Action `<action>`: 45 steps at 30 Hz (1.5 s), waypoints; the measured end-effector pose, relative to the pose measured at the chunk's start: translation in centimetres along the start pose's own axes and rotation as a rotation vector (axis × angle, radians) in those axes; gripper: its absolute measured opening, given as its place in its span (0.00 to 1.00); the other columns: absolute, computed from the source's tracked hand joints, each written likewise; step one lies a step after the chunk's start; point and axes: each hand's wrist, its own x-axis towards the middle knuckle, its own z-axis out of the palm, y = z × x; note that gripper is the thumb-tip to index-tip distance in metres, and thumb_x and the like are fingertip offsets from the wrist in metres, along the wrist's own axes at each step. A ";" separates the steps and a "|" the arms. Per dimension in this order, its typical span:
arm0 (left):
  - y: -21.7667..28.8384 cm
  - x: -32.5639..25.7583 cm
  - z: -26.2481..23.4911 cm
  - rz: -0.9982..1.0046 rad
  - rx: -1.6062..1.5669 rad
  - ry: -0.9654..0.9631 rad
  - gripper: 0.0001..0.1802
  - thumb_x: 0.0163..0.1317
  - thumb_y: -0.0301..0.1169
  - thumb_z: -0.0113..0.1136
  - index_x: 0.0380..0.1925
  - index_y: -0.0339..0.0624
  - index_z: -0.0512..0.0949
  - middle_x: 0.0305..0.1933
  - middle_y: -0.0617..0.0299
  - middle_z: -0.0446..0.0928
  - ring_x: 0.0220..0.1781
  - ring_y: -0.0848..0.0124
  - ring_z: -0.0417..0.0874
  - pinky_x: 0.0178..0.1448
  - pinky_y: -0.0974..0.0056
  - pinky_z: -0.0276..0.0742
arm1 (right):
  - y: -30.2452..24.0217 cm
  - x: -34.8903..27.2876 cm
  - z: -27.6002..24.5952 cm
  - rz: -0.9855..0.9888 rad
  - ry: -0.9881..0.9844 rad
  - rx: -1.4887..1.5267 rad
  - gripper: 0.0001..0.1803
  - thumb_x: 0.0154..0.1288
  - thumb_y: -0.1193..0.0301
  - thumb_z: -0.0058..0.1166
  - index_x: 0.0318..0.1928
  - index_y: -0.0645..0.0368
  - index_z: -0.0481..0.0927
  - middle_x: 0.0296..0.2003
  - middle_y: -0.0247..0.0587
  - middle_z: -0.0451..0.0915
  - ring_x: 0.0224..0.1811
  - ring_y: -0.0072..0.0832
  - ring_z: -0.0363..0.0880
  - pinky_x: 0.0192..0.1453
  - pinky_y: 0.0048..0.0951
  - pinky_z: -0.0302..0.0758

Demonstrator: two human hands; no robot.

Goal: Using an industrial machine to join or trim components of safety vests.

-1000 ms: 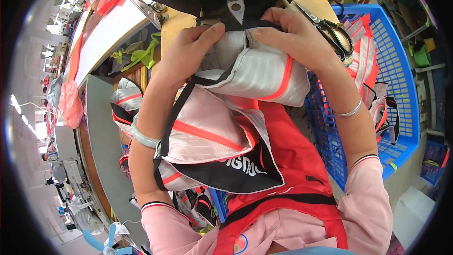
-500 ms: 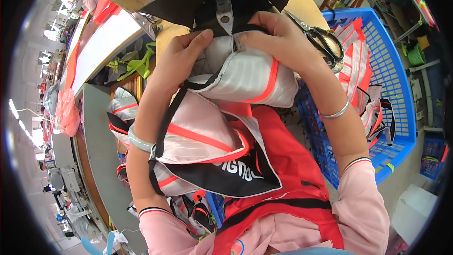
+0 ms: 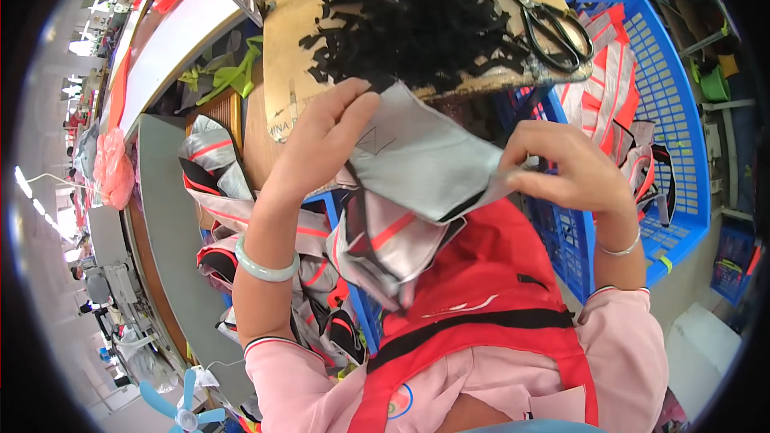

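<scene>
Between both hands, over red cloth apron (image 3: 513, 265): shiny silver-grey cloth piece with black edge (image 3: 433, 152). Left hand (image 3: 325, 140) pinches its upper left side. Right hand (image 3: 565, 164) pinches its right end, thumb and finger close together. Long way of cloth slants from left hand down to right hand. Both hands touch it; neither nearer. Just past cloth: pale wooden table (image 3: 282, 40) with small black scraps (image 3: 425, 28).
</scene>
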 end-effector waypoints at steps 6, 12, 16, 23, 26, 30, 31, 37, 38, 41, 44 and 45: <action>1.8 1.2 2.6 0.130 0.140 -0.294 0.13 0.67 0.36 0.53 0.38 0.34 0.73 0.29 0.62 0.69 0.33 0.76 0.68 0.38 0.70 0.66 | -4.2 -0.8 4.4 -0.561 0.044 -0.623 0.07 0.55 0.68 0.58 0.30 0.59 0.80 0.28 0.39 0.79 0.36 0.34 0.80 0.38 0.32 0.75; 5.5 2.1 6.7 0.235 -0.069 -0.586 0.15 0.67 0.36 0.51 0.42 0.34 0.76 0.38 0.59 0.78 0.43 0.72 0.76 0.50 0.68 0.70 | -2.5 0.6 7.3 -0.605 0.051 -1.097 0.09 0.50 0.69 0.55 0.32 0.57 0.81 0.27 0.39 0.79 0.27 0.30 0.81 0.29 0.30 0.76; 3.6 -3.2 8.5 0.167 -0.303 -0.065 0.19 0.65 0.35 0.54 0.51 0.33 0.74 0.48 0.56 0.77 0.51 0.73 0.77 0.58 0.68 0.70 | -1.3 -1.1 3.8 -0.402 0.091 -1.060 0.06 0.53 0.71 0.52 0.31 0.56 0.80 0.27 0.39 0.80 0.26 0.33 0.82 0.26 0.33 0.76; -0.8 -11.9 15.0 0.155 0.120 0.152 0.22 0.55 0.26 0.58 0.53 0.38 0.73 0.51 0.47 0.78 0.57 0.50 0.76 0.60 0.56 0.72 | -1.7 -3.2 3.2 -0.269 0.058 -1.057 0.06 0.56 0.70 0.53 0.30 0.59 0.79 0.28 0.42 0.80 0.30 0.38 0.82 0.30 0.37 0.76; -0.8 -10.9 10.9 0.151 -0.012 0.082 0.19 0.54 0.17 0.46 0.45 0.36 0.78 0.42 0.50 0.81 0.44 0.58 0.83 0.50 0.62 0.76 | -3.0 -4.4 2.7 -0.214 0.047 -0.963 0.07 0.60 0.68 0.52 0.31 0.59 0.79 0.28 0.43 0.80 0.31 0.39 0.81 0.33 0.39 0.76; 3.0 -9.9 3.8 0.088 -0.093 -0.114 0.10 0.61 0.21 0.52 0.41 0.32 0.78 0.30 0.63 0.78 0.33 0.79 0.74 0.40 0.72 0.72 | -4.5 -4.1 2.0 -0.333 0.145 -0.631 0.10 0.63 0.65 0.52 0.33 0.59 0.78 0.28 0.45 0.78 0.33 0.45 0.79 0.37 0.40 0.74; 3.7 -9.2 2.3 0.077 -0.055 -0.169 0.10 0.62 0.24 0.55 0.42 0.32 0.77 0.34 0.66 0.78 0.36 0.80 0.74 0.44 0.72 0.71 | -5.0 -3.9 1.4 -0.312 0.127 -0.581 0.11 0.64 0.64 0.51 0.34 0.60 0.77 0.29 0.47 0.78 0.34 0.46 0.77 0.37 0.41 0.73; 4.0 -5.3 -0.7 0.077 -0.076 -0.093 0.14 0.63 0.35 0.60 0.39 0.31 0.79 0.30 0.70 0.77 0.36 0.81 0.73 0.42 0.72 0.71 | -5.6 -0.6 0.5 -0.333 0.258 -0.567 0.14 0.66 0.61 0.50 0.34 0.60 0.78 0.29 0.48 0.79 0.33 0.46 0.78 0.38 0.43 0.73; 3.4 -4.5 -1.1 0.071 -0.031 -0.051 0.16 0.63 0.37 0.60 0.38 0.31 0.79 0.30 0.69 0.77 0.36 0.81 0.73 0.43 0.72 0.71 | -5.7 0.3 0.2 -0.341 0.262 -0.573 0.14 0.66 0.61 0.50 0.34 0.60 0.78 0.29 0.48 0.79 0.33 0.46 0.78 0.38 0.43 0.73; 3.1 -2.2 -2.7 0.044 0.022 -0.025 0.19 0.63 0.40 0.60 0.39 0.31 0.79 0.31 0.68 0.78 0.37 0.80 0.73 0.43 0.72 0.71 | -5.6 3.2 -0.8 -0.236 0.220 -0.545 0.16 0.66 0.60 0.49 0.36 0.61 0.81 0.29 0.48 0.80 0.34 0.47 0.78 0.39 0.42 0.74; 2.7 0.1 -4.1 0.011 0.043 -0.043 0.20 0.62 0.40 0.60 0.42 0.31 0.79 0.34 0.66 0.79 0.39 0.80 0.75 0.45 0.72 0.71 | -5.5 5.5 -1.6 -0.177 0.205 -0.491 0.17 0.65 0.60 0.50 0.36 0.62 0.81 0.27 0.49 0.80 0.32 0.46 0.78 0.39 0.40 0.74; 2.6 0.7 -4.2 -0.036 0.036 -0.023 0.20 0.62 0.40 0.61 0.43 0.31 0.80 0.35 0.66 0.79 0.39 0.80 0.75 0.45 0.72 0.71 | -5.3 6.1 -1.9 -0.180 0.204 -0.495 0.17 0.65 0.60 0.50 0.36 0.62 0.81 0.27 0.49 0.80 0.32 0.46 0.78 0.39 0.40 0.74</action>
